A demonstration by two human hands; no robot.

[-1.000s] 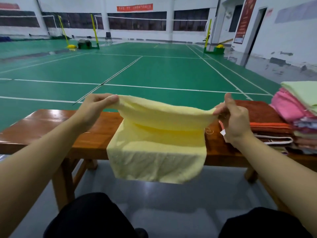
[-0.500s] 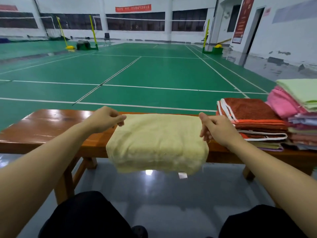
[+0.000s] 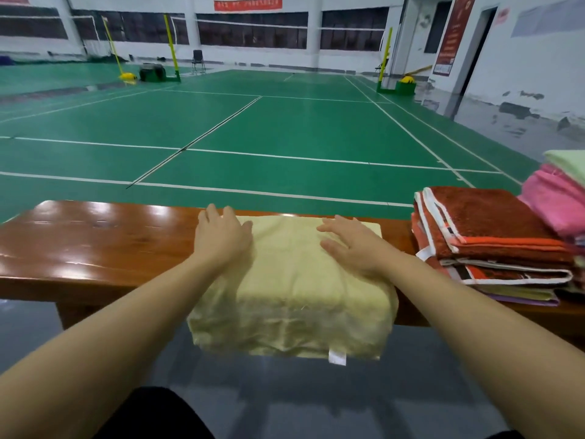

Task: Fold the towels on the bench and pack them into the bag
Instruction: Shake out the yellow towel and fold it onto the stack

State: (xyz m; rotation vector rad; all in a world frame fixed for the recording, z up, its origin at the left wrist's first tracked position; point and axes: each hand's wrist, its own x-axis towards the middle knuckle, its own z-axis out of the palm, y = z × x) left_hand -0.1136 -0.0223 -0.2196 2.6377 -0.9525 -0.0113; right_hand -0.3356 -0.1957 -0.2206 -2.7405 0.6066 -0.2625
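Note:
A pale yellow towel (image 3: pixel 291 286), folded over, lies across the brown wooden bench (image 3: pixel 95 245), and its near part hangs over the front edge with a small white label at the bottom. My left hand (image 3: pixel 221 239) lies flat on the towel's left side with fingers straight. My right hand (image 3: pixel 351 245) lies flat on its right side, fingers spread. Neither hand grips the cloth. No bag is in view.
To the right on the bench sits a stack of folded towels topped by a rust-brown one with white trim (image 3: pixel 487 229). Beyond it, at the right edge, is a pile with pink (image 3: pixel 557 201) and light green (image 3: pixel 569 163) towels. Green court floor lies behind the bench.
The towel, held up by its top corners a second ago, came down onto the bench. Both hands let go of the corners and now lie flat on top of it.

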